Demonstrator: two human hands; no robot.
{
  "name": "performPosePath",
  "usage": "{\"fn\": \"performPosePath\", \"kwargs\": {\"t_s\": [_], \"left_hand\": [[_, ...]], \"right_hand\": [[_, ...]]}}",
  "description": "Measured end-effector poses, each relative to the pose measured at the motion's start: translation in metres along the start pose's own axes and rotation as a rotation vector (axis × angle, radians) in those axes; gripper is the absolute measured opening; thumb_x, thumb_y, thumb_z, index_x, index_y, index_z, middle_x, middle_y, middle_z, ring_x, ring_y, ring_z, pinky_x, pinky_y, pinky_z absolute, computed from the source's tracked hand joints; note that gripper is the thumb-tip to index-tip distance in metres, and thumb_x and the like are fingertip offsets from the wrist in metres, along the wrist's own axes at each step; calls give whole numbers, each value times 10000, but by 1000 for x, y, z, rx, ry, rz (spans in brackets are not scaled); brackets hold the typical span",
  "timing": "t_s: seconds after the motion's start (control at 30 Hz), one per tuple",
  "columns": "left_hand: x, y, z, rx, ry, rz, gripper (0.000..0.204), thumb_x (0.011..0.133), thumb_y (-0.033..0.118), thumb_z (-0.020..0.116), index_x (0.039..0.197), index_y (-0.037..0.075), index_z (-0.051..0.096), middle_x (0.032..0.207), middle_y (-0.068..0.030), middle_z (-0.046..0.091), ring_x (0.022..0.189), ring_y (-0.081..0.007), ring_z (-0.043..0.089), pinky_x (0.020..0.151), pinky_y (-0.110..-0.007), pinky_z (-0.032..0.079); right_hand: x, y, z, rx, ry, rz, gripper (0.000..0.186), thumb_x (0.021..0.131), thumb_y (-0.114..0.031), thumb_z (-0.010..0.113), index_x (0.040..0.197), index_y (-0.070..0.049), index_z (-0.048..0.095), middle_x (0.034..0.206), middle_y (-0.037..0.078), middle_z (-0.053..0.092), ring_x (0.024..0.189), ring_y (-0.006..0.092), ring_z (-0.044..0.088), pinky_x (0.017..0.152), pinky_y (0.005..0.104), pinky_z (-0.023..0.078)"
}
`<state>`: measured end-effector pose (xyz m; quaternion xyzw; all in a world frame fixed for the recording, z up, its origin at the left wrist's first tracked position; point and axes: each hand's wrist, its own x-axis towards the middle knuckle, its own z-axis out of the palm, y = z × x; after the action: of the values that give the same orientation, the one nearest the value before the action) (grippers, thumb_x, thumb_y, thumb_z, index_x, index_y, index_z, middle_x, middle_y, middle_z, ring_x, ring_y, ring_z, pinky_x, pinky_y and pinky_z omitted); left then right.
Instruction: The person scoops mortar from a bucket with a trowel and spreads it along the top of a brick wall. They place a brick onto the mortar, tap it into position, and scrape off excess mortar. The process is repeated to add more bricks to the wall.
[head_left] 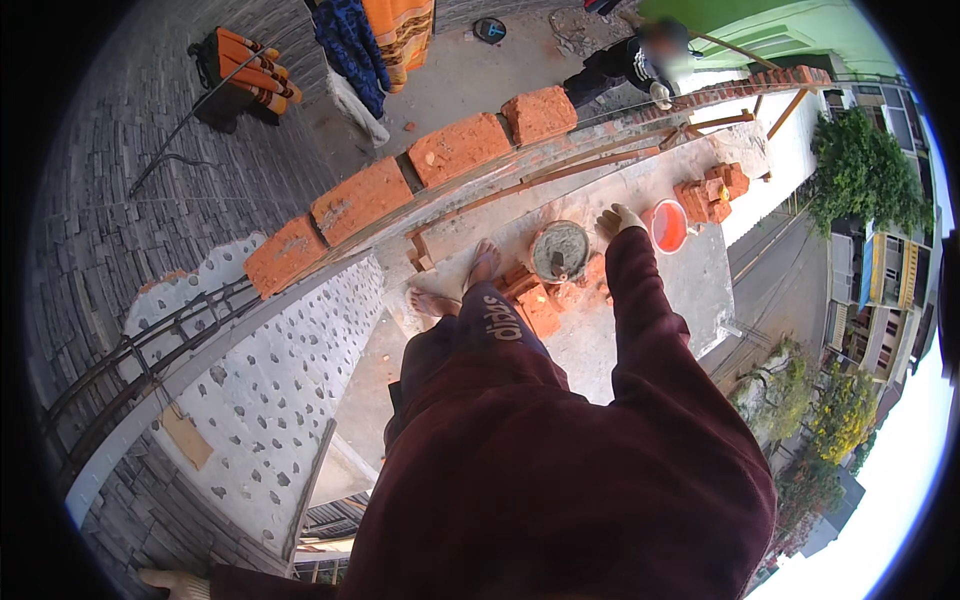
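Observation:
My gloved right hand [619, 220] reaches out with fingers apart, holding nothing, between a round container of grey mortar [561, 243] and an orange-red bucket [668, 225]. A tool, too small to make out, sits in the mortar. My gloved left hand [172, 585] is at the lower left against the grey stone-patterned wall [120, 520], fingers extended and partly cut off by the picture's rim. Loose bricks [535, 312] lie beside my sandalled feet. A row of red bricks [455, 150] tops the low wall across from me.
A co-worker [625, 70] is beyond the wall at upper right. More stacked bricks [705, 200] stand past the bucket. The ledge's edge drops to a street [790, 280]. Rebar [140, 360] runs along the left. Cloths [385, 45] hang at the top.

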<state>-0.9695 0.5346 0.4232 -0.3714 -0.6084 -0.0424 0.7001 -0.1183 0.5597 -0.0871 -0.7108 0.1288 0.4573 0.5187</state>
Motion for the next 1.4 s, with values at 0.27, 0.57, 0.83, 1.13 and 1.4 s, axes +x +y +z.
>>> {"fn": "performPosePath", "kwargs": {"t_s": [0.27,0.57,0.83,1.13,1.4], "left_hand": [[-13,10,-35,-91,-179,33,769,980,618,558,1460,20,500,1537,-361,380,1420,-637,282,1067,-835,160],[-4,23,-48,-51,-369,201,765,985,611,556,1479,30,490,1535,-345,394,1403,-620,310,1058,-816,193],[-15,70,-47,-281,-516,511,760,978,615,566,1468,37,507,1511,-327,427,1365,-590,359,1032,-782,240],[-27,80,-46,-333,-540,581,755,970,620,576,1457,45,525,1483,-307,465,1323,-557,414,1002,-745,292],[-66,136,-24,-425,-540,656,750,963,625,585,1446,52,541,1459,-289,499,1285,-528,463,976,-712,339]], "right_hand": [[109,-32,-15,481,132,-27,540,1101,-410,386,1451,-5,454,1485,265,505,1340,488,510,1109,602,451],[220,-69,29,220,-39,214,938,1007,-553,570,1611,16,132,1568,315,344,1362,543,461,1027,717,451],[280,-11,1,286,-468,245,171,1080,-188,498,1021,-51,581,729,16,577,540,111,520,482,279,497],[77,153,-27,-278,-257,171,148,986,-69,539,1111,5,565,816,72,619,558,130,524,450,327,463],[130,401,29,-167,124,607,157,1011,-45,464,1142,-54,549,830,189,647,672,355,710,580,582,621]]}}
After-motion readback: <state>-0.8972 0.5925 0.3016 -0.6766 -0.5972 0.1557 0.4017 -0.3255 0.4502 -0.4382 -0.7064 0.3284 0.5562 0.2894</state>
